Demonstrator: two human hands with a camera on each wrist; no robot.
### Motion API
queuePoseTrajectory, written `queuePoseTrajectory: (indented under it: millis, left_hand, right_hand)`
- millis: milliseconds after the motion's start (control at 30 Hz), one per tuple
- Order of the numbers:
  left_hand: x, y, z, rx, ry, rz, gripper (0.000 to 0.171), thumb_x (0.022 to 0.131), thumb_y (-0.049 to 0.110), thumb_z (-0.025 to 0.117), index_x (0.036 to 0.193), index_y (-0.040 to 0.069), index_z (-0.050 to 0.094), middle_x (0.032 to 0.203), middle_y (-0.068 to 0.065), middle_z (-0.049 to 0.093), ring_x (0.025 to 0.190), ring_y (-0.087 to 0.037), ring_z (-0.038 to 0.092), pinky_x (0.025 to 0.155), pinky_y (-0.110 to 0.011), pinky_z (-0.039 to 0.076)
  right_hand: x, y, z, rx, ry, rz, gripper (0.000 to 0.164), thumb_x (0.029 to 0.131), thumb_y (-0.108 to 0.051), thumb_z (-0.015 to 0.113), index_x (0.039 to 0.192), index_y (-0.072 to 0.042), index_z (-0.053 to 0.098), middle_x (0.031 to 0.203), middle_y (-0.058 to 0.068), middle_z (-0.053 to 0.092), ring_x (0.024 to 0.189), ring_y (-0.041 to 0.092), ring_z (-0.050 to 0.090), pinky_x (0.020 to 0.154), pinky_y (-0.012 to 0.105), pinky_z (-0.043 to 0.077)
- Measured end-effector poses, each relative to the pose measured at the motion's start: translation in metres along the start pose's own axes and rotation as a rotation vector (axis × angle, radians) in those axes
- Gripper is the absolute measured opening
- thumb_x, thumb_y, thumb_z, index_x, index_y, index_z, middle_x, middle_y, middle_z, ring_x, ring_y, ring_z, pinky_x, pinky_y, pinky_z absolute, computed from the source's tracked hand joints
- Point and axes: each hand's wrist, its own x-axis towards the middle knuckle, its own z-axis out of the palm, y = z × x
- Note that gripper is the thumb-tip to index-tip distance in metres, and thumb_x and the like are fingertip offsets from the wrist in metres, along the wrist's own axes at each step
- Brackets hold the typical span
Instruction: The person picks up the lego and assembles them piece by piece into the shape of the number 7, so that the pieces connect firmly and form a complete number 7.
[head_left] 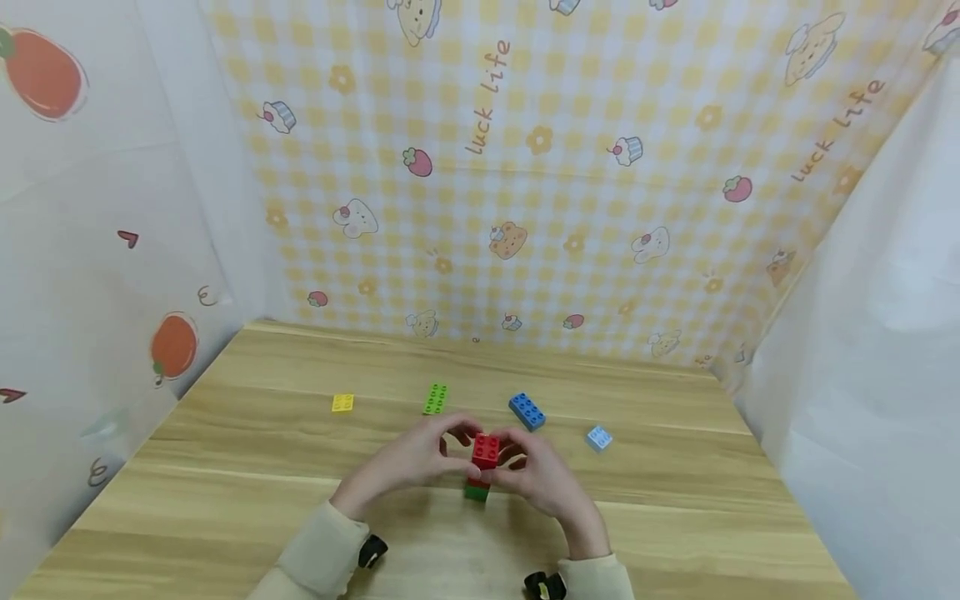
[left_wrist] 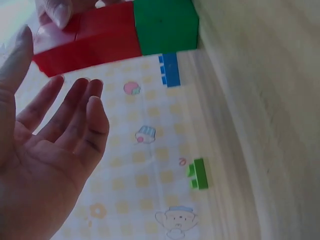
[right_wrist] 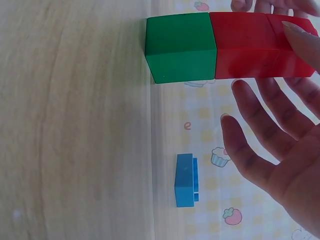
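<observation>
A small tower of bricks stands upright on the table between both hands: a green brick [head_left: 476, 493] at the bottom, a lower red brick [left_wrist: 110, 32] above it and a top red brick [head_left: 486, 448] with its studs facing up. From the left side my left hand [head_left: 420, 454] holds the top red brick between thumb and forefinger. My right hand [head_left: 542, 477] grips the same brick from the right, its thumb pressed on the near face. In the right wrist view, the other right fingers [right_wrist: 255, 107] are bent and spread beside the tower.
Beyond the hands lie a yellow brick [head_left: 342, 403], a lime green brick [head_left: 435, 398], a blue brick [head_left: 527, 412] and a light blue brick [head_left: 599, 438]. A patterned cloth [head_left: 525, 200] hangs behind the wooden table [head_left: 675, 533], with white cloth on both sides.
</observation>
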Motion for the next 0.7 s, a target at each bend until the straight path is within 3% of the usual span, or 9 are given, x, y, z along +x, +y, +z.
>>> queuePoseTrajectory:
  millis: [133,367,500,700]
  left_hand:
    - [-0.003,-0.006,-0.015,0.026,0.047,-0.024,0.05,0.088,0.034,0.074,0.129,0.011,0.058,0.122,-0.004,0.061,0.107,-0.019,0.056,0.087,-0.043,0.047]
    - [-0.006,-0.023,-0.039,0.104,0.165,-0.109,0.041,0.09,0.041,0.07,0.123,0.017,0.063,0.115,0.0,0.064,0.104,-0.017,0.058,0.087,-0.042,0.046]
    - [-0.001,-0.034,-0.046,0.15,0.158,-0.144,0.041,0.092,0.042,0.067,0.122,0.014,0.063,0.116,-0.005,0.065,0.103,-0.017,0.058,0.088,-0.044,0.047]
    - [0.012,-0.045,-0.054,0.209,0.135,-0.146,0.037,0.093,0.026,0.068,0.123,0.005,0.062,0.115,-0.011,0.065,0.101,-0.02,0.06,0.089,-0.047,0.048]
  right_hand:
    - [0.001,-0.001,0.002,0.022,-0.005,0.015,0.039,0.085,-0.019,0.078,0.12,-0.01,0.063,0.107,0.0,0.066,0.097,0.019,0.06,0.083,0.039,0.052]
    - [0.0,-0.019,0.002,0.061,-0.01,0.043,0.036,0.085,-0.007,0.076,0.117,-0.005,0.061,0.106,0.004,0.064,0.097,0.023,0.059,0.084,0.043,0.052]
    - [-0.002,-0.028,-0.001,0.09,-0.015,0.051,0.037,0.085,-0.003,0.074,0.118,-0.004,0.057,0.107,0.007,0.063,0.097,0.026,0.059,0.083,0.043,0.051]
    - [0.001,-0.005,0.001,0.092,-0.007,0.058,0.04,0.086,-0.01,0.076,0.12,-0.011,0.055,0.109,0.005,0.062,0.098,0.022,0.058,0.084,0.04,0.051]
